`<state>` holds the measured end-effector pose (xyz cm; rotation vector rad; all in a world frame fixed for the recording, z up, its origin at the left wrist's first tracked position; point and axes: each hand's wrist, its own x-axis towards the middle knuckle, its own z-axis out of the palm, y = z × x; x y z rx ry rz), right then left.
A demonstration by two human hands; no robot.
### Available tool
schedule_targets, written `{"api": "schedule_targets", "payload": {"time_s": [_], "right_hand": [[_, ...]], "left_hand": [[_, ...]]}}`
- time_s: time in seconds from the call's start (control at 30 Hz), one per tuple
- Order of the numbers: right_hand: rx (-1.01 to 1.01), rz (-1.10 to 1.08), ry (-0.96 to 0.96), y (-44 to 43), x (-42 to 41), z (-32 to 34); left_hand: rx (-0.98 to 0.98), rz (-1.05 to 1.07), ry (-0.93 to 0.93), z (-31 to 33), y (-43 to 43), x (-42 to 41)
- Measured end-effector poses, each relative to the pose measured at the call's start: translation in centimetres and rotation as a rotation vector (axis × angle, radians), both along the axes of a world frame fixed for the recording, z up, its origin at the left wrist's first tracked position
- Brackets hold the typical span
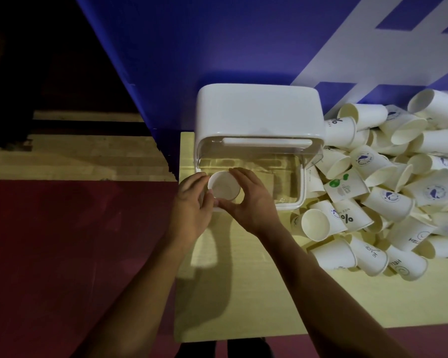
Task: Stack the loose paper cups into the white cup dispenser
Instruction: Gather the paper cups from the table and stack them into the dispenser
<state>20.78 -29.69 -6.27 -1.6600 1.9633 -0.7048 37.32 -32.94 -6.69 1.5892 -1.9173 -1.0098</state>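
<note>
Two hands meet at the front left corner of the white cup dispenser, and between them sits one paper cup, mouth up, right at the dispenser's open clear tray. Left hand curls its fingers against the cup's left side; right hand wraps fingers over the far rim with the thumb pinching the near edge, so both are closed on that cup. Right of the dispenser, a big heap of loose cups lies tumbled across the pale surface, some touching the dispenser's side.
</note>
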Motion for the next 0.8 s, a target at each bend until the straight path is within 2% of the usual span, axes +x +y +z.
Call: {"api": "schedule_targets", "payload": {"time_s": [0.23, 0.47, 0.57, 0.67, 0.8], "right_hand": [[0.072, -0.025, -0.005, 0.2, 0.2, -0.5], [0.081, -0.045, -0.021, 2.0, -0.5, 1.4], [0.065, -0.075, 0.014, 4.2, -1.8, 3.5], [0.043, -0.158, 0.024, 7.0, -4.1, 5.8], [-0.021, -0.337, 0.008, 11.3, -8.9, 9.0]], "left_hand": [[-0.035, -0.012, -0.045, -0.4, -0.1, -0.1], [-0.043, -0.035, -0.003, 1.6, 0.6, 0.2], [-0.071, -0.072, 0.074, 3.7, 1.6, -0.4], [-0.095, -0.157, 0.144, 5.7, 2.8, -2.7], [-0.131, -0.297, 0.149, 8.7, 4.5, -8.3]]}}
